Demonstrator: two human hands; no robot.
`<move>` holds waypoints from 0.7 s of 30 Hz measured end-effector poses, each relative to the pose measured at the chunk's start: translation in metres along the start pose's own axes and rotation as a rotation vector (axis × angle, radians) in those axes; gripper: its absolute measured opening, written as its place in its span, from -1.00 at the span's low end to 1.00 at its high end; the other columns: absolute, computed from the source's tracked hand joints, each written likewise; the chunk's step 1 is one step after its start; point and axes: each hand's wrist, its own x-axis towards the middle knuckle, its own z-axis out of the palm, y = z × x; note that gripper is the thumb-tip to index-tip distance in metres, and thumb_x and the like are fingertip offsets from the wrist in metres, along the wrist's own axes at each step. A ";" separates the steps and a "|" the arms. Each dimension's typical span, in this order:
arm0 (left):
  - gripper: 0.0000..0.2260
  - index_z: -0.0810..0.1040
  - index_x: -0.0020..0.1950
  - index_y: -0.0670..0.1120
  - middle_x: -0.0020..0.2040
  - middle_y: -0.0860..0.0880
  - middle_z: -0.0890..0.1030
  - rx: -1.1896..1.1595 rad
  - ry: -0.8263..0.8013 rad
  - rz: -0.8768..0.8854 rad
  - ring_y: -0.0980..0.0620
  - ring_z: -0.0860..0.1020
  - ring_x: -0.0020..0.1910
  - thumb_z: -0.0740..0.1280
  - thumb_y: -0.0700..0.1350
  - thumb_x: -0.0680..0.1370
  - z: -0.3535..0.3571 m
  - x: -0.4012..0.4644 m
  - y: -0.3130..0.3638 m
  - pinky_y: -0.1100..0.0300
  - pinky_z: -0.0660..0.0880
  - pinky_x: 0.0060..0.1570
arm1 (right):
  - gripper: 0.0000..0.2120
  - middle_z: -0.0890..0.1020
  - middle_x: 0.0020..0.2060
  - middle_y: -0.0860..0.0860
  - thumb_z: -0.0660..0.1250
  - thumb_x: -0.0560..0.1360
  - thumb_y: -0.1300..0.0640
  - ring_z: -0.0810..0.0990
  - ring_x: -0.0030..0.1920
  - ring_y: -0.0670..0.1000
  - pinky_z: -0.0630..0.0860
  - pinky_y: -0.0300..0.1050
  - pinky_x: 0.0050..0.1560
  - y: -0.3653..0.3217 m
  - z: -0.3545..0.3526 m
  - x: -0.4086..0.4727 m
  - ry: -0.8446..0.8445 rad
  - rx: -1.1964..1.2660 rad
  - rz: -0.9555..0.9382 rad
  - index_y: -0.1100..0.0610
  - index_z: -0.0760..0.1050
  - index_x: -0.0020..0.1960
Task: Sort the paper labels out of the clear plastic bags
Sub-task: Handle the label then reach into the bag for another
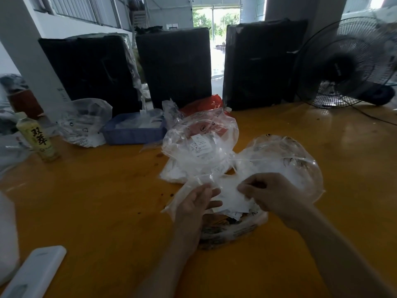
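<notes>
Paper labels, a loose white sheaf, sit between both hands at the near middle of the counter, on top of a crumpled clear plastic bag with dark print. Right hand: grip clenched on the right edge of the sheaf, fingertips curled in and pinching it. Left hand: grip on the left side, thumb and fingers closed on clear film and the labels' edge; exact hold blurred.

Just behind the right hand, a puffed-up clear bag with white contents. Left of that, touching it, a heap of clear bags; one shows a small white printed label through the film. A red bag lies behind the heap.

Further left: blue tray holding white slips, then another clear printed bag, then a pale-green drink bottle standing upright near the left edge. White flat object at the near left corner.

Far edge: three black wrapped boxes upright in a row. Black fan at far right.
</notes>
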 end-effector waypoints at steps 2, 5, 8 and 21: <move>-0.49 0.65 0.33 0.03 0.14 -0.01 0.75 0.043 -0.023 0.012 -0.03 0.73 0.10 0.52 0.24 0.47 -0.002 -0.002 -0.002 0.08 0.68 -0.05 | -0.82 0.65 -0.36 -0.05 0.44 0.55 -0.09 0.44 -0.45 -0.11 0.39 -0.24 -0.39 -0.006 0.015 0.002 -0.036 -0.158 -0.049 -0.12 0.66 -0.21; -0.65 0.74 0.17 0.04 0.06 -0.08 0.76 0.103 -0.020 0.039 -0.11 0.72 0.09 0.56 0.19 0.48 -0.005 -0.004 -0.003 -0.08 0.69 0.07 | -0.73 0.61 -0.44 -0.15 0.41 0.57 -0.13 0.38 -0.52 -0.15 0.31 -0.33 -0.46 -0.012 0.029 0.005 -0.037 -0.279 -0.109 -0.07 0.63 -0.27; -0.75 0.77 0.04 -0.03 0.01 -0.12 0.76 -0.003 0.063 0.006 -0.10 0.73 0.04 0.55 0.08 0.44 -0.007 -0.002 -0.003 0.01 0.68 -0.08 | -0.75 0.60 -0.44 -0.23 0.41 0.57 -0.12 0.45 -0.52 -0.17 0.33 -0.38 -0.49 -0.014 0.033 0.007 -0.049 -0.330 -0.125 -0.07 0.61 -0.25; -0.87 0.63 0.11 -0.28 0.00 -0.25 0.75 -0.332 0.149 -0.057 -0.13 0.77 -0.07 0.39 -0.35 0.57 -0.008 0.006 -0.006 0.22 0.68 -0.21 | -0.63 0.53 -0.48 -0.09 0.36 0.62 0.06 0.37 -0.46 -0.18 0.36 -0.17 -0.17 0.050 -0.064 0.060 0.578 -0.899 0.020 0.10 0.63 -0.34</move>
